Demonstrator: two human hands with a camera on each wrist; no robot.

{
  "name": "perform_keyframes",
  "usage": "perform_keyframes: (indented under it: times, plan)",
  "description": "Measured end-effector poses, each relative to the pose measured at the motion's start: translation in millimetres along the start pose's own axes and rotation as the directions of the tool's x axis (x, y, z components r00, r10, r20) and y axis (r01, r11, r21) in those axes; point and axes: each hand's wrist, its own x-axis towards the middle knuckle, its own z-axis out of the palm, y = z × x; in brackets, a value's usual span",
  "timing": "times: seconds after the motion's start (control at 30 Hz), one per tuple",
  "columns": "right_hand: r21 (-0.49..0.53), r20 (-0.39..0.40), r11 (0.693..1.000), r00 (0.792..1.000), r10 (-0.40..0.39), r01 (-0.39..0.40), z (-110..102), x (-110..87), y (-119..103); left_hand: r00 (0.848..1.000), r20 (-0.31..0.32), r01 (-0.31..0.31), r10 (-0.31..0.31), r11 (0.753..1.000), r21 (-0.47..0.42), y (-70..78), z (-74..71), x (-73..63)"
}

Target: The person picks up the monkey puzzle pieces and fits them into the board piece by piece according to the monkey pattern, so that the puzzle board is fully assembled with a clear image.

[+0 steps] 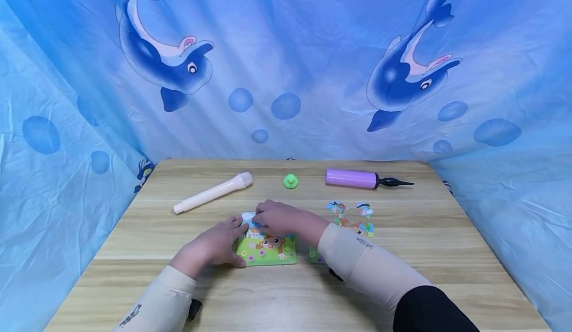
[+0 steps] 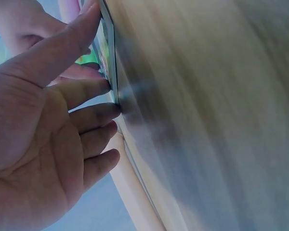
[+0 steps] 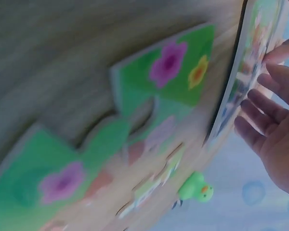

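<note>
Now you're likely filling the flat, green-and-blue monkey puzzle (image 1: 271, 255), lower middle; left hand (image 1: 218, 242) spread, right hand (image 1: 280, 219) pinching or not, can't tell. Next probably needs soft pressing.

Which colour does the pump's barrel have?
The barrel is light purple, best seen in the head view.

Wood-grained counter (image 1: 125, 252) is bearing a pale tube (image 1: 212, 193), a green toy duck (image 1: 291, 181) and a purple pump (image 1: 350, 178) along its far side. Nearer, a monkey-picture puzzle board (image 1: 268, 257) is resting; puzzle pieces (image 1: 365, 209) are lying to its right.
</note>
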Motion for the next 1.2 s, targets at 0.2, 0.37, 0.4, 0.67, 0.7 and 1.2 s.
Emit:
perform_keyframes:
  times: [0.2,0.37,0.4,0.67,0.7,1.2]
  plan:
    - [0.087,-0.068,0.995,0.996,0.063,-0.057,0,-19.2,28,1.000,-0.001,0.006,-0.006,1.000,0.013,-0.2,0.9,0.5]
    - [0.151,-0.119,0.981,0.983,0.142,-0.123,-1,-45.8,62,1.000,0.002,0.007,-0.007,0.999,0.037,-0.5,1.4,1.0]
    - [0.163,-0.123,0.976,0.979,0.162,-0.141,-1,-52.2,68,1.000,0.002,0.007,-0.007,0.999,0.043,-0.2,1.3,1.1]
    - [0.231,-0.025,0.923,0.946,0.322,-0.308,2,-100.9,112,1.000,0.004,0.017,-0.017,0.999,0.037,2.0,1.3,0.5]
    - [0.228,-0.004,0.918,0.943,0.333,-0.323,3,-104.8,116,1.000,0.006,0.019,-0.019,0.999,0.034,2.2,1.2,0.2]
    - [0.219,0.061,0.896,0.922,0.382,-0.385,21,-120.4,128,1.000,0.015,0.020,-0.020,0.999,0.029,4.3,1.4,0.0]
